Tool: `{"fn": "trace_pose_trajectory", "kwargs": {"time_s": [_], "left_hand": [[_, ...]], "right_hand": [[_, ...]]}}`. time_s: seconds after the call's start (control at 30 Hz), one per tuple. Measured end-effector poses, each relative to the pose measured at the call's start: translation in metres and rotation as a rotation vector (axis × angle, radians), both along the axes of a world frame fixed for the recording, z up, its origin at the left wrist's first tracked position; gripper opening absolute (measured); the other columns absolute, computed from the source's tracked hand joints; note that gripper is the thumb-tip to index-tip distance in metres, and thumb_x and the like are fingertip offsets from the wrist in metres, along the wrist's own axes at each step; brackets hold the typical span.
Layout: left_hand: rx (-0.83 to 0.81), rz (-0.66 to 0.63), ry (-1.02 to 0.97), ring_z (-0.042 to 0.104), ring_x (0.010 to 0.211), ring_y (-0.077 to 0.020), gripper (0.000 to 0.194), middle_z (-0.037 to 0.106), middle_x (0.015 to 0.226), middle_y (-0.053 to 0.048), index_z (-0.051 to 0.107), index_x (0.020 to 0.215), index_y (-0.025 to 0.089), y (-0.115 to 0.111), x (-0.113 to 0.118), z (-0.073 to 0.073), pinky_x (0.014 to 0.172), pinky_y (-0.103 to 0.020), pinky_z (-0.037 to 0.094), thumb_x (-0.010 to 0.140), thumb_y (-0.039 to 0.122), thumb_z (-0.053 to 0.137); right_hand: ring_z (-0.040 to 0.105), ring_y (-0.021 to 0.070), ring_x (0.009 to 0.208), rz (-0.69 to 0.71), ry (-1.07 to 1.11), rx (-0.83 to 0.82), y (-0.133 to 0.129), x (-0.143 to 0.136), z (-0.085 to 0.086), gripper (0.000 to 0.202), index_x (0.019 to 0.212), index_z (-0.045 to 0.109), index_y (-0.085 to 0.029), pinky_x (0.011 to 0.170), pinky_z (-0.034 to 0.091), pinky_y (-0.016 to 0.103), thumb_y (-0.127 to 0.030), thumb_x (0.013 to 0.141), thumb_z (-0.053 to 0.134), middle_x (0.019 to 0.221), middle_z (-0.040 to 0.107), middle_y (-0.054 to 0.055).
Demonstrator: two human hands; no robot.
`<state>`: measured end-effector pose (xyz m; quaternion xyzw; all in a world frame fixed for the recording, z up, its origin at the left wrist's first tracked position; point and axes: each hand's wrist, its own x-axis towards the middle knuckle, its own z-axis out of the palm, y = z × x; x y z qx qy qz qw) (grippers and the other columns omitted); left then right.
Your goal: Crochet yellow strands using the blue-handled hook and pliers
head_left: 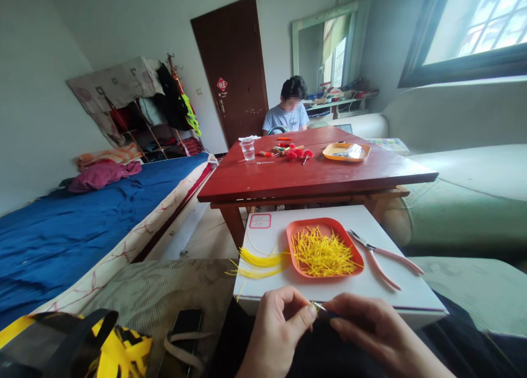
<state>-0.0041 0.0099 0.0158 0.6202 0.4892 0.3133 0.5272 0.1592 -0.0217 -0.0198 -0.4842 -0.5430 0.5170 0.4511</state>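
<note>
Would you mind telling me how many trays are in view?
2. An orange-red tray of yellow strands sits on the white box near the hands; a lighter orange tray sits on the red table. Others could be hidden.

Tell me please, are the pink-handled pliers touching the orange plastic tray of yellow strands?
Apart: the head view shows bare white box top between the pink-handled pliers and the orange plastic tray.

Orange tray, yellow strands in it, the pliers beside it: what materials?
Orange tray: likely moulded plastic, smooth with a soft sheen and rounded rim. Yellow strands: thin, stiff-looking cut lengths, possibly plastic filament or coated wire; cannot tell which. Pliers: grey metal jaws, pinkish handles that look plastic-sleeved.
</note>
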Motion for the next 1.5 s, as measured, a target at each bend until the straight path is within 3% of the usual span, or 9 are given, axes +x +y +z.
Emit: {"fn": "trace_pose_trajectory", "kwargs": {"time_s": [0.1,0.67,0.87,0.93,1.1,1.17,1.27,1.37,1.5], "left_hand": [[0.009,0.011,0.035,0.044,0.054,-0.0125,0.02,0.049,0.052,0.002,0.056,0.056,0.015,0.0,-0.002,-0.001,0.056,-0.023,0.034,0.071,0.029,0.059],[-0.15,0.007,-0.114,0.045,0.054,-0.0124,0.013,0.051,0.05,0.003,0.056,0.051,0.017,0.002,-0.003,0.004,0.056,-0.022,0.034,0.061,0.023,0.061],[-0.103,-0.012,-0.039,0.045,0.055,-0.0128,0.016,0.05,0.052,0.003,0.054,0.056,0.017,0.002,-0.004,0.0,0.057,-0.023,0.035,0.067,0.026,0.06],[0.06,-0.007,0.069,0.047,0.056,-0.0141,0.019,0.051,0.054,0.001,0.054,0.058,0.017,-0.001,-0.002,-0.004,0.057,-0.024,0.035,0.073,0.029,0.057],[0.997,0.04,0.337,0.047,0.059,-0.0181,0.023,0.056,0.059,-0.005,0.056,0.063,0.019,-0.008,-0.005,-0.02,0.06,-0.028,0.035,0.082,0.013,0.045],[1.096,-0.021,0.368,0.047,0.059,-0.018,0.023,0.057,0.058,-0.005,0.058,0.066,0.018,-0.007,-0.009,-0.02,0.06,-0.028,0.036,0.082,0.009,0.045],[0.867,-0.123,0.292,0.054,0.066,-0.0186,0.007,0.062,0.066,-0.005,0.062,0.074,0.018,-0.002,-0.015,-0.011,0.062,-0.025,0.041,0.08,0.019,0.058],[0.512,-0.113,0.18,0.056,0.073,-0.0201,0.024,0.066,0.082,-0.007,0.066,0.087,0.017,0.003,-0.013,0.003,0.066,-0.026,0.044,0.07,0.034,0.07],[0.207,-0.1,0.177,0.055,0.06,-0.0161,0.014,0.064,0.063,-0.004,0.064,0.068,0.015,0.003,-0.001,0.011,0.058,-0.023,0.041,0.074,0.028,0.063]], "right_hand": [[0.062,0.0207,0.074,-0.039,-0.009,-0.012,-0.001,-0.001,0.0,0.021,0.08,0.067,-0.022,0.068,0.047,0.031,-0.041,0.073,0.064,0.076,0.07,0.003],[0.061,0.021,0.072,0.103,-0.025,0.029,-0.004,-0.001,0.007,0.022,0.087,0.068,-0.021,0.065,0.048,0.031,-0.038,0.08,0.056,0.073,0.068,0.002],[0.061,0.0219,0.079,-0.024,0.005,0.032,-0.007,0.0,0.001,0.018,0.084,0.068,-0.022,0.075,0.047,0.033,-0.037,0.074,0.063,0.08,0.069,0.003],[0.06,0.0191,0.075,-0.037,0.157,-0.067,-0.005,0.003,0.002,0.022,0.084,0.069,-0.023,0.071,0.047,0.029,-0.04,0.07,0.068,0.078,0.068,0.001],[0.044,0.0058,0.05,0.032,0.387,-0.318,0.0,0.009,0.007,0.026,0.083,0.07,-0.022,0.047,0.034,0.015,-0.039,0.064,0.076,0.057,0.058,-0.006],[0.049,0.0074,0.055,0.013,0.408,-0.276,-0.002,0.009,0.008,0.026,0.082,0.07,-0.022,0.052,0.038,0.016,-0.039,0.063,0.077,0.062,0.062,-0.004],[0.057,0.0144,0.071,-0.078,0.374,-0.173,-0.008,0.005,0.01,0.027,0.081,0.071,-0.024,0.067,0.045,0.023,-0.042,0.062,0.077,0.076,0.069,0.0],[0.059,0.0178,0.073,-0.138,0.332,-0.146,-0.012,0.002,0.014,0.032,0.079,0.071,-0.027,0.071,0.047,0.027,-0.05,0.058,0.076,0.077,0.07,0.0],[0.058,0.0179,0.075,-0.135,0.289,-0.125,-0.012,0.002,0.019,0.03,0.077,0.072,-0.028,0.071,0.047,0.026,-0.051,0.059,0.075,0.077,0.07,0.0]]}}
